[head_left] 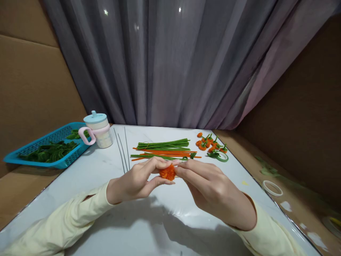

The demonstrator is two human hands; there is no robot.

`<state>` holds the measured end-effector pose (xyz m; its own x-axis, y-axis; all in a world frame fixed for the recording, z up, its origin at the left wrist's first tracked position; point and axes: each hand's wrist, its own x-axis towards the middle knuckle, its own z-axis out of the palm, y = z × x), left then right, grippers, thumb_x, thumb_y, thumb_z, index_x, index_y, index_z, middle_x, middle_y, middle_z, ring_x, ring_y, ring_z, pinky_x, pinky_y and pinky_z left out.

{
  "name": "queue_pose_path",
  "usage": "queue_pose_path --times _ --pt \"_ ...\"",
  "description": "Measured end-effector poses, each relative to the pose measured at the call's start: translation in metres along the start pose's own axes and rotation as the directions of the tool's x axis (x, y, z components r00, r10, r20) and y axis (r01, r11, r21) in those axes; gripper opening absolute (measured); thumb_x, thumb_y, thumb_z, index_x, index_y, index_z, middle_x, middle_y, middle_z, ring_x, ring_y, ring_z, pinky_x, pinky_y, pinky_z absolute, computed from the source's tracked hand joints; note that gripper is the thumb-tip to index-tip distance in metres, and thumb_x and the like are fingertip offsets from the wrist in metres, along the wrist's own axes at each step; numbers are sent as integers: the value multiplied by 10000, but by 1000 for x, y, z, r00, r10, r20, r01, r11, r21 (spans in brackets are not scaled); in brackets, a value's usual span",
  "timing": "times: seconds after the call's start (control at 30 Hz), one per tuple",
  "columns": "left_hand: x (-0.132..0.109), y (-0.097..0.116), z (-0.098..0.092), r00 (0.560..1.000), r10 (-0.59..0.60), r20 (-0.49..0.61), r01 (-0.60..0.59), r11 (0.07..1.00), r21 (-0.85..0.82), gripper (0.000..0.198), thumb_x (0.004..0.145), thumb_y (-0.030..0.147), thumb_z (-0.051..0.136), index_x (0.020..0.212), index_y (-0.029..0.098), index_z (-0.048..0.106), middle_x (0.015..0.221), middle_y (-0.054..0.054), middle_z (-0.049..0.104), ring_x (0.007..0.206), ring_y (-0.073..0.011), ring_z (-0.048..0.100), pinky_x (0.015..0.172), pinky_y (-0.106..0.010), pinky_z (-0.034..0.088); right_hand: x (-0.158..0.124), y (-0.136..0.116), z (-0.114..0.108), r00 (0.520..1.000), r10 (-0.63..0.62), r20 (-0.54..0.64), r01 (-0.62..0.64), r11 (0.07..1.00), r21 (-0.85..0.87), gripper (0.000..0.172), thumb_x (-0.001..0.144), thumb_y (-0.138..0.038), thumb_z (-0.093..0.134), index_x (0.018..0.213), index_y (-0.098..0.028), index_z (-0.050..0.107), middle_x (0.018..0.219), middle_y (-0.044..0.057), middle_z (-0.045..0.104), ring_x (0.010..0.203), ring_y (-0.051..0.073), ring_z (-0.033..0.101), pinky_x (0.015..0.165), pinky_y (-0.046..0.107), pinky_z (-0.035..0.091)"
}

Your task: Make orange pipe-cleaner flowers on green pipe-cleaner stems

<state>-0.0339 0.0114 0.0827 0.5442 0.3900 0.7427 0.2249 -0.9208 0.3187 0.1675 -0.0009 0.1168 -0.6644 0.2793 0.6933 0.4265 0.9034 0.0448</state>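
An orange pipe-cleaner flower head [167, 172] is held up over the near part of the white table. My left hand [145, 176] grips it from the left, with the thumb below and fingers above. From the right, my right hand [210, 181] presses its fingertips against the flower's edge; its thumb is hidden. Just beyond the hands lie green pipe cleaners [165, 144] in a bundle and several orange pipe cleaners [170, 153]. At the back right sits a cluster of small orange flowers [209, 141] with green stems, next to a roll of green tape [222, 156].
A blue basket [65, 163] of green coiled pieces stands at the left, beside a cup [102, 133] with a pink handle. Thin dark wires [120, 147] lie on the white table [138, 227]. A white ring [272, 188] is at the right, beyond the table edge.
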Motion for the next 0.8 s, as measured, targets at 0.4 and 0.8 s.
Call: queue_pose_path --times 0.4,0.8 --pt "2 -2 1 993 -49 -107 54 997 47 489 802 189 645 1256 146 468 1136 -133 621 1008 -197 578 821 -312 543 -4 6 0 995 93 -34 -91 995 45 251 790 41 443 880 -140 593 813 70 663 691 142 620 592 239 493" --pt "1 -10 2 978 188 -92 -169 969 183 526 844 87 565 1339 107 387 1138 -173 626 1051 -222 594 819 -379 503 1 6 -1 991 88 -98 -81 994 67 181 813 7 499 874 -134 596 752 43 661 652 114 602 587 209 488"
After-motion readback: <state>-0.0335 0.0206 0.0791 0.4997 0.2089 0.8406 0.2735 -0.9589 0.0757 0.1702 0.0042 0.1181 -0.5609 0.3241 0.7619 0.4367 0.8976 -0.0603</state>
